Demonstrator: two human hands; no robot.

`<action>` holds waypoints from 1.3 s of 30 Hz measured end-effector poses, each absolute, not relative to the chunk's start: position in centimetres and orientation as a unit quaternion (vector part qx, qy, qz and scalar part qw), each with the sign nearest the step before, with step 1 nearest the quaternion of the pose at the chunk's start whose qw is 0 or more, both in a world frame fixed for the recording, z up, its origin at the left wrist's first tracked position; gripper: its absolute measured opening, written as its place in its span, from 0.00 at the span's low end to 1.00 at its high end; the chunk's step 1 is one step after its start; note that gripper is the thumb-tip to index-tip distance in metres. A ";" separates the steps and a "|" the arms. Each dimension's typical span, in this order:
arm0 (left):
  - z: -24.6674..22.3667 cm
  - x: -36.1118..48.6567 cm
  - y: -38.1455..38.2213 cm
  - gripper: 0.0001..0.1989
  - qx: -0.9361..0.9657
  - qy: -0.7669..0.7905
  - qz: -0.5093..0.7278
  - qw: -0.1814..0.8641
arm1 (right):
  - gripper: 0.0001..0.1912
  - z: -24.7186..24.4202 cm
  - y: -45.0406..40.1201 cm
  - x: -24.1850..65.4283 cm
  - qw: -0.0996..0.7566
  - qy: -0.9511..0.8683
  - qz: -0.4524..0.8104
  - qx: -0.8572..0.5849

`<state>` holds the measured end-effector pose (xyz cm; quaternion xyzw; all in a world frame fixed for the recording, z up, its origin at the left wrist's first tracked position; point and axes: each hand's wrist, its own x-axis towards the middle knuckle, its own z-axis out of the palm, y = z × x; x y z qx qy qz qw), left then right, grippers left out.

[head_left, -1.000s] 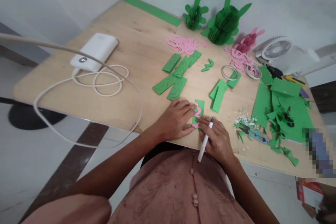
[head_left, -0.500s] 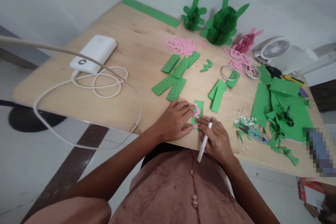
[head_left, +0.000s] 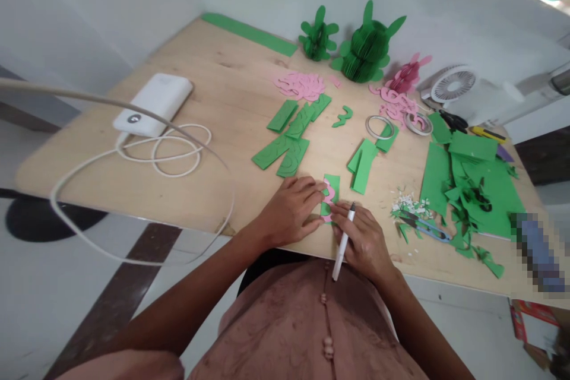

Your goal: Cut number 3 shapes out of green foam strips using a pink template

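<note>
A pink curvy paper cutout (head_left: 330,192) lies on a small green paper strip (head_left: 332,180) at the table's front edge. From the left, my left hand (head_left: 291,209) rests with fingers stretched and apart, their tips pressing the cutout's left side. My right hand (head_left: 363,237) holds a white pen (head_left: 342,246) between its fingers, dark tip pointing up and away from the paper. Its fingertips touch the lower right of the cutout and strip. Several green strips with drawn curves (head_left: 294,157) and a green curvy cutout (head_left: 344,116) lie beyond.
Pink cutouts (head_left: 303,85) lie in a pile behind. Tape rolls (head_left: 418,124), blue-handled snips (head_left: 430,228), green scraps (head_left: 465,237) and a small fan (head_left: 453,86) are on the right. Green paper figures (head_left: 365,53) stand at the back. A white power bank (head_left: 154,104) with a looped cable is left.
The view has shifted slightly, so the table's things appear a little lower and further left. Both hands stay on the pink cutout and green strip, and the pen is still held.
</note>
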<state>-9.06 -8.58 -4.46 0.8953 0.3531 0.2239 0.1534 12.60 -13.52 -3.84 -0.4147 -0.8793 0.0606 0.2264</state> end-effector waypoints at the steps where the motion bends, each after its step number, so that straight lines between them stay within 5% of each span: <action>1: -4.4 -9.1 -8.6 0.20 0.895 0.353 0.224 0.153 | 0.16 -3.8 -13.5 12.6 0.227 -0.879 0.062 -0.415; 28: -4.0 -9.0 -8.7 0.14 0.912 0.339 0.200 0.119 | 0.18 -3.9 -13.8 12.3 0.247 -0.873 0.091 -0.412; 39: -4.1 -9.2 -8.7 0.14 0.913 0.345 0.190 0.109 | 0.17 -1.8 -13.3 12.2 0.403 -0.685 0.266 -0.545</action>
